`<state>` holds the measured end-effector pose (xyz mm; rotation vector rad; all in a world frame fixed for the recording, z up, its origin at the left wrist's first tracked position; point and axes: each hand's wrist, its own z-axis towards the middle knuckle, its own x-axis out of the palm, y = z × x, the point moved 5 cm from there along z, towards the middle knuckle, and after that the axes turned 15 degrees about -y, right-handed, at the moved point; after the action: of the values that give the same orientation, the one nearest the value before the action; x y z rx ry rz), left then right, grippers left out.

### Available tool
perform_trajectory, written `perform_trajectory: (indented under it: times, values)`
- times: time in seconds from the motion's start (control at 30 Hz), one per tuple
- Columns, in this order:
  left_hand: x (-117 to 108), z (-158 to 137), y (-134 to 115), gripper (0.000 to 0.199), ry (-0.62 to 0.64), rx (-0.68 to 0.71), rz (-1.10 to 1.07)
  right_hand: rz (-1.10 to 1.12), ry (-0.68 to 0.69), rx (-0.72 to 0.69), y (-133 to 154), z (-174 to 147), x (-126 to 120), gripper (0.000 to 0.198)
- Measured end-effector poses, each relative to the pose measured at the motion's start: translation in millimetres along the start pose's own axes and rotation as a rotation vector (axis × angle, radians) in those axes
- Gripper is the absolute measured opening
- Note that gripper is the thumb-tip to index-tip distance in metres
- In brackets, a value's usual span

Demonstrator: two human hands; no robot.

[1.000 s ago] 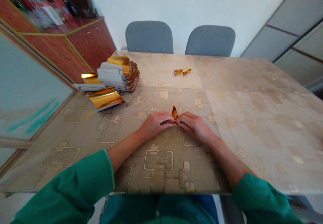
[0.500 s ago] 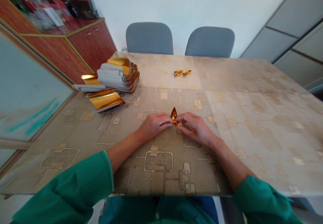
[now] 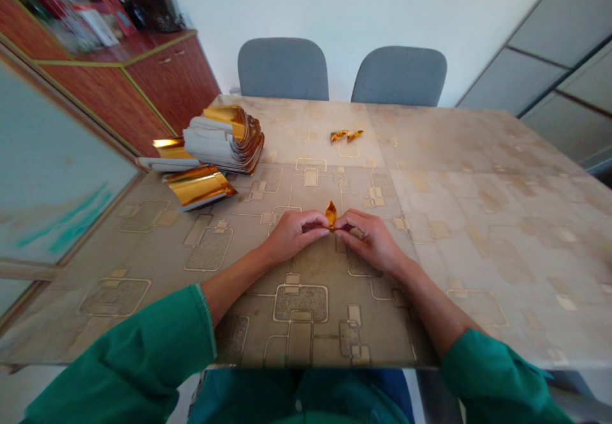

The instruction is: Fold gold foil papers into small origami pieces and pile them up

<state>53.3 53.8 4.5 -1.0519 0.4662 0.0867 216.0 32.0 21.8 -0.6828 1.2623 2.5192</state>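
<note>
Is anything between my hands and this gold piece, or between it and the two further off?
Nothing visible: left hand and right hand both touch the gold piece, and only tablecloth shows between it and the two folded pieces.

The left forearm (image 3: 236, 280) and right forearm (image 3: 433, 303) are angled inward. The left hand (image 3: 295, 235) and right hand (image 3: 369, 236) are held close together, thumbs (image 3: 313, 238) pinched against fingers (image 3: 313, 218).
</note>
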Motion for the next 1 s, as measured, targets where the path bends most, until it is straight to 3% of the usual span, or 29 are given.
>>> perform_trajectory:
  times: [0.13,0.33,0.6,1.0]
  values:
    - [-0.1,1.4,0.4,0.011,0.033,-0.022,-0.006,0.003,0.000,0.030,-2.6,0.4,-1.1,0.007]
    - [6.1,-2.3,4.0,0.018,0.049,-0.177,-0.232,0.039,-0.020,0.109,-8.4,-1.4,0.7,0.007]
    - [2.0,-0.7,-1.0,0.014,0.059,-0.061,0.012,-0.015,0.068,-0.008,-3.4,0.2,-0.4,0.006]
    - [1.2,-0.3,2.0,0.013,0.056,-0.168,-0.122,0.040,0.041,0.002,-4.6,1.4,-1.8,0.009]
